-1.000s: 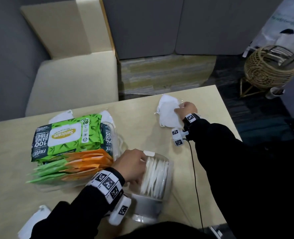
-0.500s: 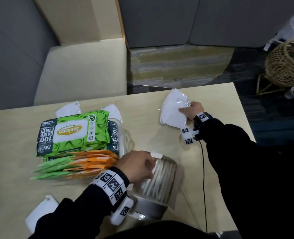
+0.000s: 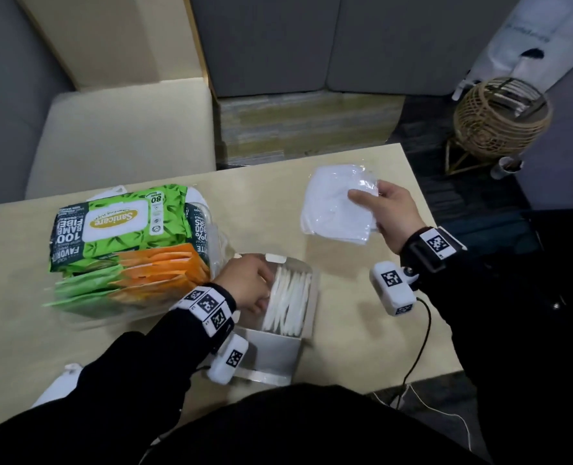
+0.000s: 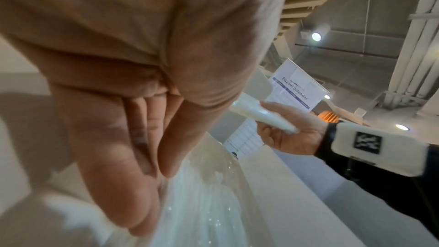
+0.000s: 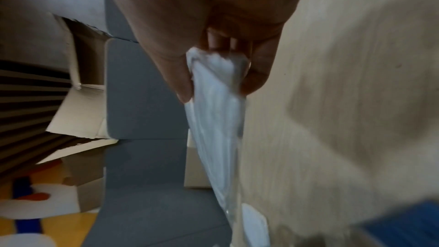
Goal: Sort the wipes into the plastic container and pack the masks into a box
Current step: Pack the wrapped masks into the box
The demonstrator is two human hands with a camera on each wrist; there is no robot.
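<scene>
Head view: right hand pinched wrapped mask by right edge, aloft over table, well apart from box. Left hand, fingers straight, pressed masks in box aside. Judged best: keep gap open, turn mask on edge, slide in parallel with stack. Mask lay near flat, long axis running toward box.

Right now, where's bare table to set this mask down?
Bare table lies right of the box, under the right hand holding the mask. Crowded: wipes packs left of the box, where the left hand rests.
</scene>
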